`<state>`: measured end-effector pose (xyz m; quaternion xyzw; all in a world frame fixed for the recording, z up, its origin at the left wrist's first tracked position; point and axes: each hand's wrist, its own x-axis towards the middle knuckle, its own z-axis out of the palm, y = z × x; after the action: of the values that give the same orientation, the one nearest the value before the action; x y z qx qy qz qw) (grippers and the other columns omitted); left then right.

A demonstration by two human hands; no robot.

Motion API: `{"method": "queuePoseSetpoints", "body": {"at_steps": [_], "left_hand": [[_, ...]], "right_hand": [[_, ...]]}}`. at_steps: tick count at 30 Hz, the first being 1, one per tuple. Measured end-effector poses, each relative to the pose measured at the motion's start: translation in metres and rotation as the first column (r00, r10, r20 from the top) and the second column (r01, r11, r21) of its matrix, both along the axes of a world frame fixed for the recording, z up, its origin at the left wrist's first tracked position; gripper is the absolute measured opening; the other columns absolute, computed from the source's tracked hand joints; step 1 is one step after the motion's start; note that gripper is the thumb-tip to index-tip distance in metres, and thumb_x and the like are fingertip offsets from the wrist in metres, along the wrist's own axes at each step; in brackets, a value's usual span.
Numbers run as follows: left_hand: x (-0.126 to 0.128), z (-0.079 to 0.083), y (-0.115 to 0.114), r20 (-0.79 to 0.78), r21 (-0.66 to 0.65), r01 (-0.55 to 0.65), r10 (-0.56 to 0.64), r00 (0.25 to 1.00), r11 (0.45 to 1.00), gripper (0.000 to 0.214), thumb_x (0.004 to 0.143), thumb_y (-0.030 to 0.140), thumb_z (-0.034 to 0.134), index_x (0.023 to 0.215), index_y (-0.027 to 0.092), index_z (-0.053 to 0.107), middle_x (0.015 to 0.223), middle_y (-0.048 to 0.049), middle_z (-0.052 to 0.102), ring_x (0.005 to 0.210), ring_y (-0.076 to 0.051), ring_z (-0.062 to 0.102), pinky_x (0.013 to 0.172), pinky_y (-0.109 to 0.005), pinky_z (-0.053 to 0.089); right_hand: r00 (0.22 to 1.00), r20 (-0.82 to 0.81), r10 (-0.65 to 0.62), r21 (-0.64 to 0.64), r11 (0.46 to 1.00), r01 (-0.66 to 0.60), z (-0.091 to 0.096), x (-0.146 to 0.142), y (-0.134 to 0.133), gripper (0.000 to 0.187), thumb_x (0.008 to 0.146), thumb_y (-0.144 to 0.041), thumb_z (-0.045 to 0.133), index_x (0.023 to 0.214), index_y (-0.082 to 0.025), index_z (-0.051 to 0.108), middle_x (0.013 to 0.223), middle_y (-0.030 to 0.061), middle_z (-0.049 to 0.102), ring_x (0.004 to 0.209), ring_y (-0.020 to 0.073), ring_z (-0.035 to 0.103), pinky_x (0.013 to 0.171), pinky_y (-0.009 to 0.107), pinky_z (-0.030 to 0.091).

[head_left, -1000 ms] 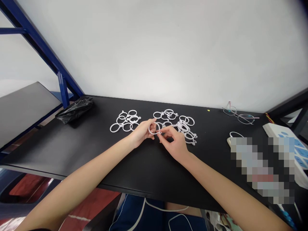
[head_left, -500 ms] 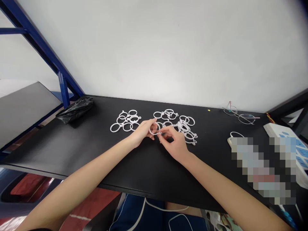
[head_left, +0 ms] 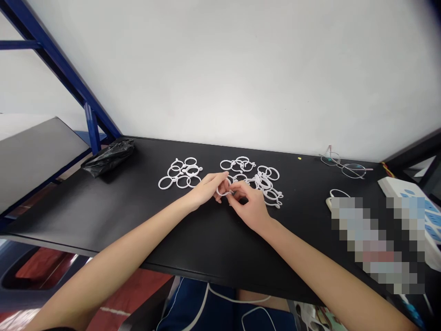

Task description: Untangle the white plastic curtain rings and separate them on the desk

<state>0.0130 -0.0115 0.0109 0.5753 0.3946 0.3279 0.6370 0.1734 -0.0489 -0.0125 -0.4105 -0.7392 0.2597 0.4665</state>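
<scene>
both bare hands meet above the black tabletop, a little past its near edge, working on one white ring. the ring is held between them, tilted, its lower curve facing the wearer; part of it is hidden by fingers. left hand: fingers curled about the ring's left and far side, thumb along the top, grip closed on it; exact fingertip contact partly out of sight. right hand: thumb and forefinger pinching the same ring at its right end, where a small eye seems to sit, mostly covered; other fingers bent inward. more rings of the same kind lie around: a left cluster, overlapping, just beyond the left wrist; a rear cluster behind the hands; a right heap, the densest, tangled beside the right hand, partly screened by it. farther out: crumpled black plastic bag at the left, by a blue frame; wire-rimmed glasses at the far right, well apart from the rings; yellow speck near the pale wall; white power strip at the right edge, beside a pixelated patch, contents unreadable.
</scene>
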Motion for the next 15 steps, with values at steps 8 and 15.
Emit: {"method": "queuePoseSetpoints", "body": {"at_steps": [8,15], "left_hand": [[0.0001,0.0032,0.0004,0.050,-0.055,-0.036,0.039,0.998,0.998,0.046,0.090,0.050,0.049,0.060,0.015,0.047,0.057,0.0030,0.047,0.045,-0.006,0.042,0.049,-0.021,0.047],[-0.0009,0.0001,0.0009,0.087,-0.061,-0.063,0.068,0.994,0.996,0.038,0.090,0.048,0.052,0.070,0.016,0.051,0.056,0.0046,0.046,0.045,-0.007,0.042,0.048,-0.021,0.048]], "right_hand": [[1.000,0.003,-0.024,-0.034,0.999,0.024,-0.0019,0.0011,0.0000,0.014,0.085,-0.021,0.060,0.098,-0.023,0.053,0.082,0.0012,0.076,0.051,0.0146,0.067,0.057,0.028,0.055],[1.000,-0.030,-0.006,-0.112,0.994,0.003,-0.0046,0.0021,-0.0003,0.014,0.089,-0.025,0.058,0.102,-0.024,0.054,0.090,0.0012,0.077,0.051,0.0144,0.070,0.055,0.026,0.057]]}}
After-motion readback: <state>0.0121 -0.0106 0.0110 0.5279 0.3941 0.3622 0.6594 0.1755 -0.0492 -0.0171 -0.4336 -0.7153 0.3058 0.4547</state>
